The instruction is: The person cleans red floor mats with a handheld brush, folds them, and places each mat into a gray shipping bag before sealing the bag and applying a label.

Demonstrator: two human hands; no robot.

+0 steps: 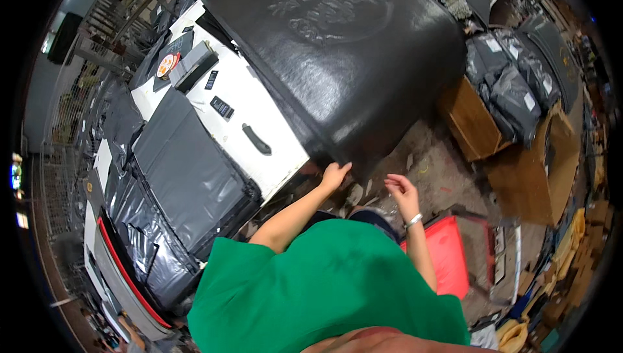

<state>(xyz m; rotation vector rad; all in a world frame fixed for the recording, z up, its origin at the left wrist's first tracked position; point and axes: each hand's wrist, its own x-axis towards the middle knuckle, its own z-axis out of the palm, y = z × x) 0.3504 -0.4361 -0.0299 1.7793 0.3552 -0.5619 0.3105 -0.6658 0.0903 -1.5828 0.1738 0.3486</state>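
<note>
A large black sheet (337, 54) with a raised oval emblem covers much of the white table (276, 152) and droops over its right side. My left hand (335, 175) pinches the near corner of this sheet at the table's edge. Off the table to the right, my right hand (403, 192) hangs in the air, its fingers loosely bent and apart, holding nothing. On the white surface left of the sheet lie a dark-handled knife (257, 139) and two small black labels (222, 107).
Flat black plastic bags (188, 171) are stacked on the left. Behind them sits a grey block-shaped box (193, 65). Right of the sheet, wrapped black packages (513, 87) rest over open cardboard boxes (542, 171). A red seat (448, 255) stands beside my right arm.
</note>
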